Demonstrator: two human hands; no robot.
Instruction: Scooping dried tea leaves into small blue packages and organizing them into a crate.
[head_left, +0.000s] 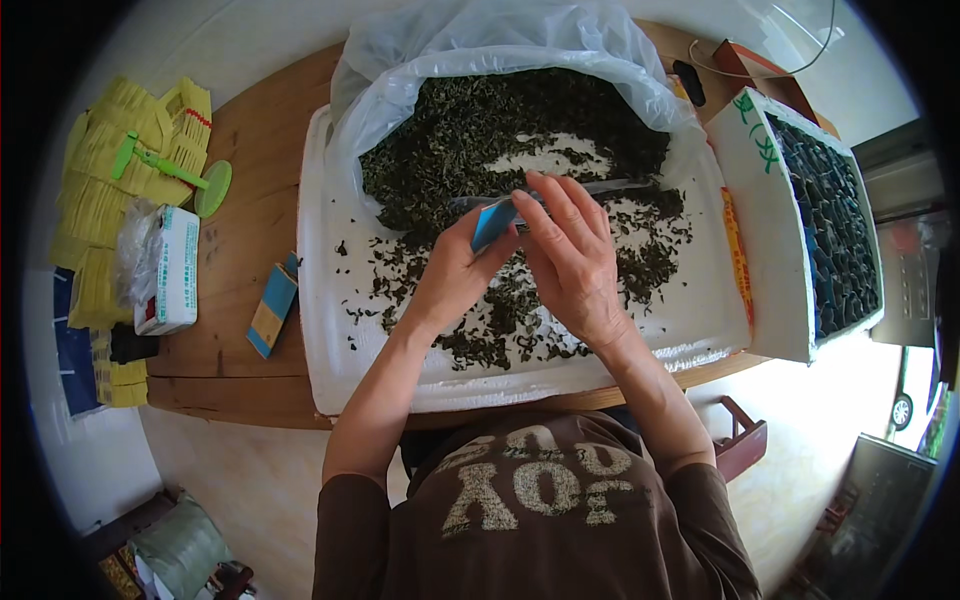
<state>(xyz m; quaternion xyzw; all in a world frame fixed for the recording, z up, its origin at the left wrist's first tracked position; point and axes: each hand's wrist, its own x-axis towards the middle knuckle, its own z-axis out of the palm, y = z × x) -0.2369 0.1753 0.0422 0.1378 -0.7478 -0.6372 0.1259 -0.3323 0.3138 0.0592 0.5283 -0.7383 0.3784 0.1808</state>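
Observation:
Above a white foam tray (352, 390), my left hand (461, 270) grips a small blue packet (491, 223) between thumb and fingers. My right hand (574, 262) meets it from the right, its fingertips at the packet's upper end; whether they pinch it is hidden. A strip of clear plastic (611, 185) shows behind my right fingers. Dark dried leaves, apparently tea (480, 112), lie heaped in a large translucent plastic bag (562, 60) and scattered over the tray under my hands.
Left on the wooden table (225, 300) lie blue-and-tan packets (274, 307), a green plastic stand (214, 187), a white box (176, 270) and stacked yellow packets (112, 187). At right, a tilted white foam box (772, 225) holds many dark packets (832, 225). A red stool (739, 446) stands below.

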